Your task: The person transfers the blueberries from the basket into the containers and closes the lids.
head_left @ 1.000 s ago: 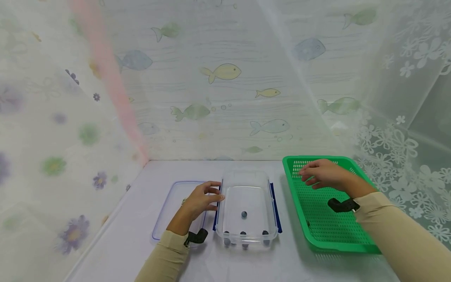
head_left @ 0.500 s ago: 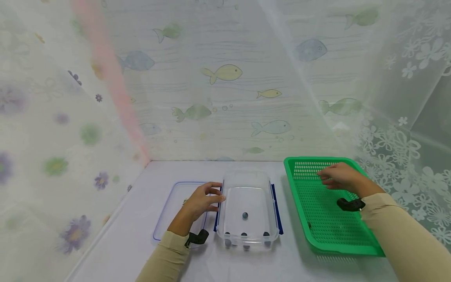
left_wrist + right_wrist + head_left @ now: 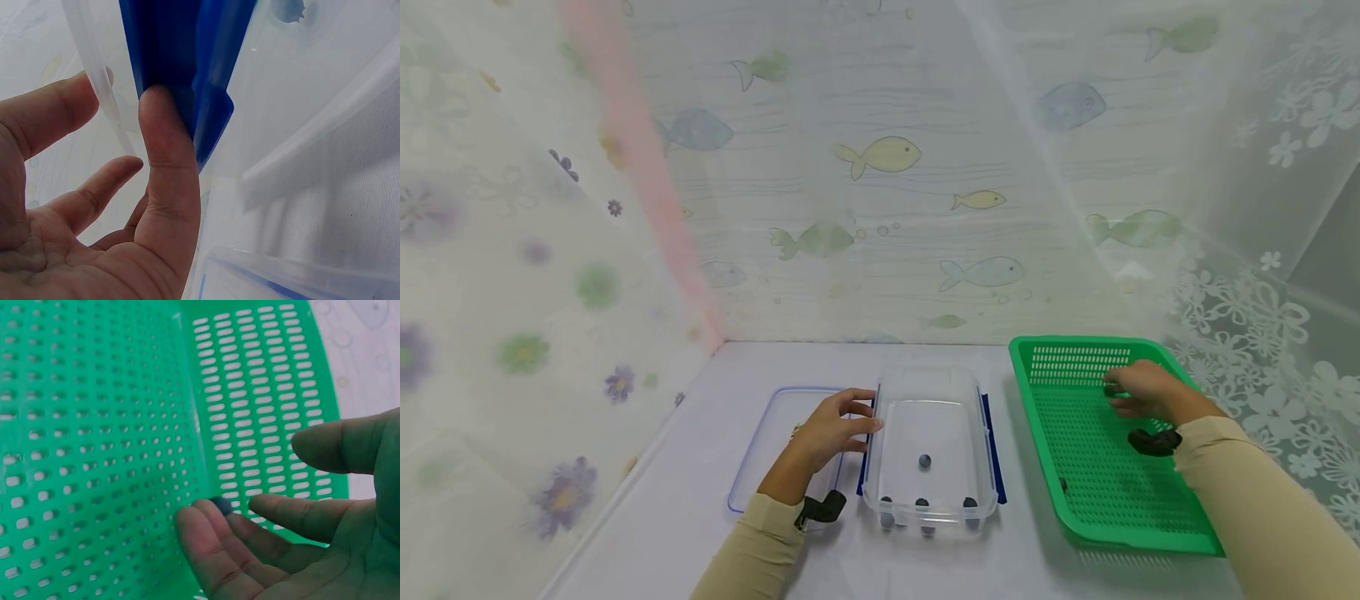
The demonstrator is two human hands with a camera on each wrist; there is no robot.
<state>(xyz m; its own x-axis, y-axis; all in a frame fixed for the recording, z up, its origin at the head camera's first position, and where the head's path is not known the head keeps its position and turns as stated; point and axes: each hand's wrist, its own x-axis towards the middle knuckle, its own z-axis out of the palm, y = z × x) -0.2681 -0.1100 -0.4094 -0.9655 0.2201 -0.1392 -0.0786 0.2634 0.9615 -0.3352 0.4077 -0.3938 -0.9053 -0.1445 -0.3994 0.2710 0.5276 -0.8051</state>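
Note:
A clear plastic container [image 3: 928,421] with blue side latches stands mid-table, a few blueberries [image 3: 925,461] inside. My left hand [image 3: 831,429] holds its left wall, thumb over the rim; in the left wrist view a finger rests against the blue latch [image 3: 181,56]. My right hand [image 3: 1150,392] reaches into the green basket [image 3: 1026,425] near its far wall, fingers loosely bent. In the right wrist view a blueberry [image 3: 222,504] shows just behind those fingertips, with the thumb apart from them; whether they touch it I cannot tell.
A clear lid with a blue-edged rim [image 3: 760,442] lies left of the container, partly behind the left arm. Another small dark berry [image 3: 1063,484] sits by the basket's left wall. Patterned plastic sheeting [image 3: 880,275] encloses the back and sides of the white table.
My right hand has moved right and lower, deeper into the basket, and its fingers have come to a blueberry there. The left hand stays on the container's side.

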